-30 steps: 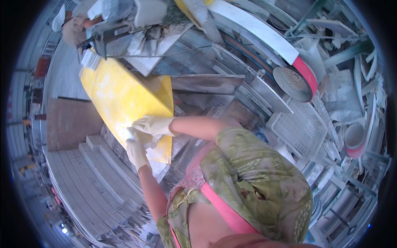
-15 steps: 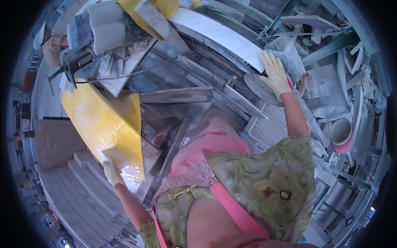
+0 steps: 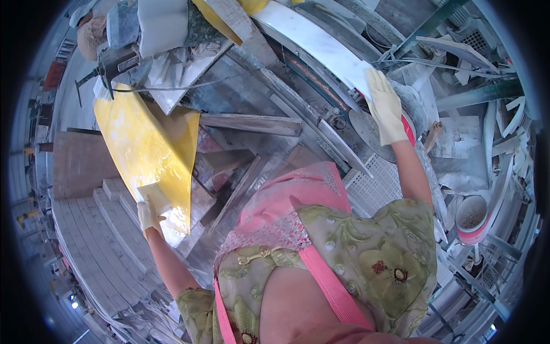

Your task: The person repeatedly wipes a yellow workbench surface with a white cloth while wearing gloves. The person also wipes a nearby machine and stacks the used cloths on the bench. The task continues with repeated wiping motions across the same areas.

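Note:
My left hand (image 3: 149,217), in a pale glove, is closed on the edge of a small flat pale square tile (image 3: 153,196). The tile lies over the lower end of a wet, shiny yellow sheet (image 3: 152,149). At the upper right my right hand (image 3: 385,112), gloved too, rests with stretched fingers at the near end of a long white slab (image 3: 315,40). The thumb side is partly hidden. Beneath that hand a grey round disc (image 3: 366,133) shows, with a red part (image 3: 408,129) beside the wrist.
Stacked grey strips (image 3: 86,241) stand at the lower left, near a brown board (image 3: 80,163). A white perforated crate (image 3: 375,180) sits below the disc. At the right are a round bucket (image 3: 472,213) and broken slabs. A dark clamp-like tool (image 3: 109,66) stands upper left.
The view has shifted a little. My left hand has moved up slightly with the tile along the yellow sheet. My right hand stays at the white slab's end, its fingers closer together.

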`<action>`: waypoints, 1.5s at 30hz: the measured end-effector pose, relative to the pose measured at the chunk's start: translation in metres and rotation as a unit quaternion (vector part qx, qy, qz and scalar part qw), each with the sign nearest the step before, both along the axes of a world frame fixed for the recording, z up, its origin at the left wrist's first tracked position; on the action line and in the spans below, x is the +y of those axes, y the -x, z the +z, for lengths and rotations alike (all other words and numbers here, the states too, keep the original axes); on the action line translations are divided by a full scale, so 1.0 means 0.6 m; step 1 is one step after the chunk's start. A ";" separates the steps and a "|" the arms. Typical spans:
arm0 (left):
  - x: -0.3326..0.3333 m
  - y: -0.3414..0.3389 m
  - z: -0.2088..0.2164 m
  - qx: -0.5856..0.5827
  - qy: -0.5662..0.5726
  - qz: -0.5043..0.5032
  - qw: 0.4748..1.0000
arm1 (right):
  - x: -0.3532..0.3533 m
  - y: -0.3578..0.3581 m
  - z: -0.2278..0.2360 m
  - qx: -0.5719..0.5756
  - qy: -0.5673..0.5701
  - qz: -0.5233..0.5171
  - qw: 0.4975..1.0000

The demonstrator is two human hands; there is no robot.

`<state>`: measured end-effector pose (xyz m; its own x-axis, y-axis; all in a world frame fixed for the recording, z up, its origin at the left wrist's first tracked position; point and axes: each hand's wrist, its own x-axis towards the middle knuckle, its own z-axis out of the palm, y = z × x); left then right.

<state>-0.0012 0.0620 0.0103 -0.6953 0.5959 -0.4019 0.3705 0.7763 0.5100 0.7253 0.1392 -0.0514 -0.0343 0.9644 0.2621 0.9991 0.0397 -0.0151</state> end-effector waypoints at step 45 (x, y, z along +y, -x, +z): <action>-0.011 0.051 0.046 0.038 0.008 -0.253 0.967 | -0.087 1.015 0.028 0.445 0.273 0.377 0.765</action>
